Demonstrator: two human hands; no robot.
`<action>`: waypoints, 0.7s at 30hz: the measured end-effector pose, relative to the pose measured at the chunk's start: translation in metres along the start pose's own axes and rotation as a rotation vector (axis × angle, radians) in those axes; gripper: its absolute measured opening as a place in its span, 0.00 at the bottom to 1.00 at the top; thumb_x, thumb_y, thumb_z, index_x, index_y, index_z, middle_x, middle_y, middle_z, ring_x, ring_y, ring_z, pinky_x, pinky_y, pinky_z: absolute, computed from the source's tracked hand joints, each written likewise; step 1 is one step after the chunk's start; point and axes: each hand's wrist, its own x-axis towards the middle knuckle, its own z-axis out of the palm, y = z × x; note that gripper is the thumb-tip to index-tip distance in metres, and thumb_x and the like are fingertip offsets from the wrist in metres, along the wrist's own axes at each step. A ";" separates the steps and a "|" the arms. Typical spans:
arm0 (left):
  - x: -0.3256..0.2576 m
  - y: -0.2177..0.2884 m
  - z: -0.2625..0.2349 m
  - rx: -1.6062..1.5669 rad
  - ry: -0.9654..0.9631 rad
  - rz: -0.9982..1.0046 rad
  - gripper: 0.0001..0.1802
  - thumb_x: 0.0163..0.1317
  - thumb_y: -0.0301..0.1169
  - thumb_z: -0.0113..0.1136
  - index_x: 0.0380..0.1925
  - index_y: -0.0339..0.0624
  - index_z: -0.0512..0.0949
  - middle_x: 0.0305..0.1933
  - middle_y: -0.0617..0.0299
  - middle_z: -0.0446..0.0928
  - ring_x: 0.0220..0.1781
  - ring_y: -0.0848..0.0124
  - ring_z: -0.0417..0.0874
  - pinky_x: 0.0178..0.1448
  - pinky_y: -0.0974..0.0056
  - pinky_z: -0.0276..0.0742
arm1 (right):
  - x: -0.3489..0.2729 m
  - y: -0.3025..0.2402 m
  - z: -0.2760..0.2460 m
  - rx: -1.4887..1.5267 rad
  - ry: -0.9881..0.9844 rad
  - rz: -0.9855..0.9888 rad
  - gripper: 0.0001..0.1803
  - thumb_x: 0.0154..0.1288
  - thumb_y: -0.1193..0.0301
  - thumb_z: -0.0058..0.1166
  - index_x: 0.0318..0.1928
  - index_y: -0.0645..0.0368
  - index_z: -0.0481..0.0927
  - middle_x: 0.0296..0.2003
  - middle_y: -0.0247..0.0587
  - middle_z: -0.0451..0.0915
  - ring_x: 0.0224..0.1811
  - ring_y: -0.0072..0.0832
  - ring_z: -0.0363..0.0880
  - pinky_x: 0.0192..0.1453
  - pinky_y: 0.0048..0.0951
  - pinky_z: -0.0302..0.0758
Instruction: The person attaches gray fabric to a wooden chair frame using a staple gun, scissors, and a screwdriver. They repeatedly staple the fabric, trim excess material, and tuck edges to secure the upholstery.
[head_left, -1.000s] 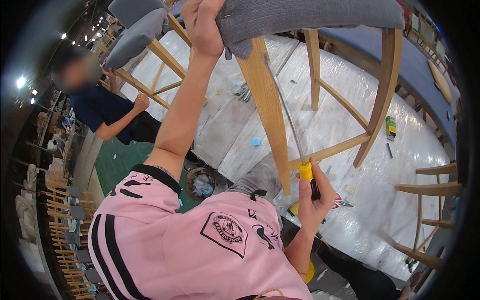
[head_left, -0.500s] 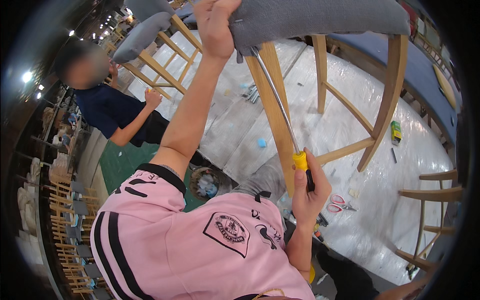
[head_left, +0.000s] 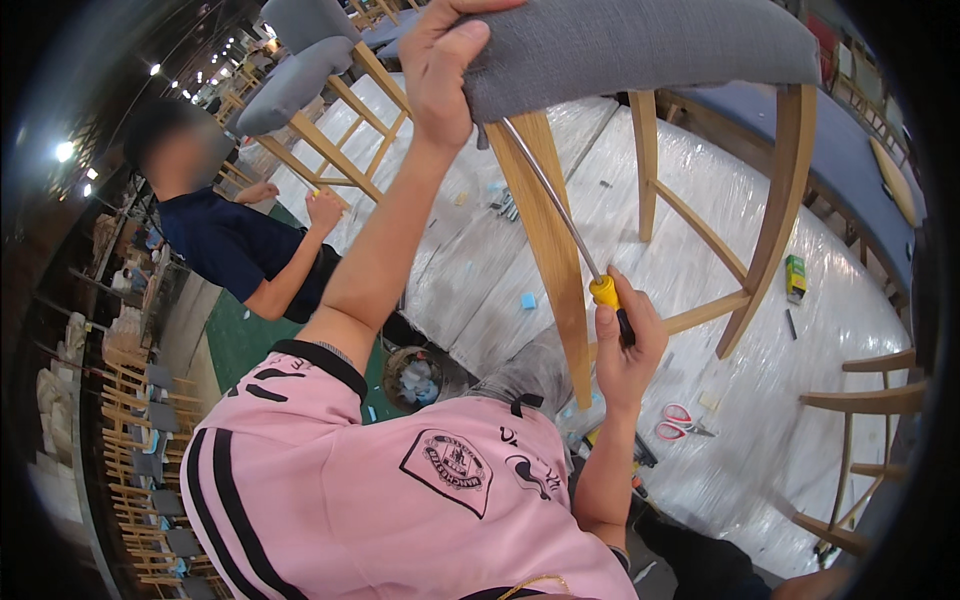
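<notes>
A wooden chair with a grey upholstered seat [head_left: 640, 50] stands in front of me. At the seat's near left corner my left hand [head_left: 440, 75] is closed on the padded edge, its thumb pressed to the fabric. My right hand [head_left: 632, 345] wraps round the yellow and black handle of a long screwdriver [head_left: 562, 212]. The screwdriver's metal shaft slants up along the chair's front leg [head_left: 545, 250]. Its tip is hidden where it meets the underside of the grey seat.
Beneath the chair is a plastic-wrapped work surface [head_left: 690, 330]. Red-handled scissors [head_left: 678, 424], a green and yellow box [head_left: 795, 276] and a blue scrap [head_left: 528, 301] lie on it. A co-worker [head_left: 230, 230] stands left beside another grey chair [head_left: 300, 90]. A waste bin [head_left: 445, 372] stands below.
The chair and both my hands sit slightly lower in view. The screwdriver stays at the seat's underside. The co-worker's hands have shifted.
</notes>
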 end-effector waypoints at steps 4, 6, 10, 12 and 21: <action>0.008 0.005 0.001 0.052 -0.034 0.032 0.27 0.62 0.40 0.47 0.47 0.26 0.83 0.57 0.45 0.83 0.60 0.61 0.80 0.69 0.60 0.68 | -0.013 -0.008 -0.010 -0.016 -0.053 0.027 0.20 0.70 0.68 0.65 0.58 0.64 0.85 0.29 0.41 0.80 0.28 0.25 0.75 0.34 0.25 0.70; 0.006 0.003 -0.001 0.063 -0.021 0.039 0.28 0.62 0.40 0.47 0.47 0.26 0.83 0.57 0.44 0.83 0.61 0.61 0.80 0.69 0.60 0.67 | -0.021 -0.014 -0.017 -0.011 -0.035 0.026 0.20 0.69 0.69 0.66 0.58 0.65 0.85 0.29 0.42 0.80 0.27 0.26 0.75 0.34 0.25 0.70; 0.005 0.000 0.000 0.055 -0.003 0.032 0.28 0.62 0.39 0.46 0.48 0.25 0.83 0.58 0.43 0.83 0.61 0.60 0.79 0.71 0.60 0.67 | -0.025 -0.029 -0.029 -0.089 -0.057 0.041 0.21 0.68 0.71 0.66 0.59 0.65 0.84 0.30 0.43 0.81 0.27 0.27 0.76 0.33 0.24 0.71; 0.003 -0.004 0.002 0.011 0.000 0.025 0.28 0.62 0.39 0.46 0.48 0.25 0.83 0.59 0.43 0.82 0.62 0.60 0.79 0.71 0.59 0.67 | -0.023 -0.033 -0.033 -0.116 -0.059 0.017 0.21 0.68 0.71 0.66 0.59 0.65 0.84 0.31 0.43 0.82 0.27 0.27 0.76 0.33 0.24 0.71; 0.004 -0.003 0.000 0.048 0.002 0.050 0.28 0.63 0.39 0.46 0.48 0.25 0.83 0.59 0.43 0.82 0.63 0.60 0.79 0.72 0.59 0.66 | -0.023 -0.047 -0.042 -0.188 -0.079 0.052 0.21 0.68 0.72 0.66 0.59 0.65 0.85 0.33 0.45 0.84 0.29 0.27 0.79 0.34 0.25 0.72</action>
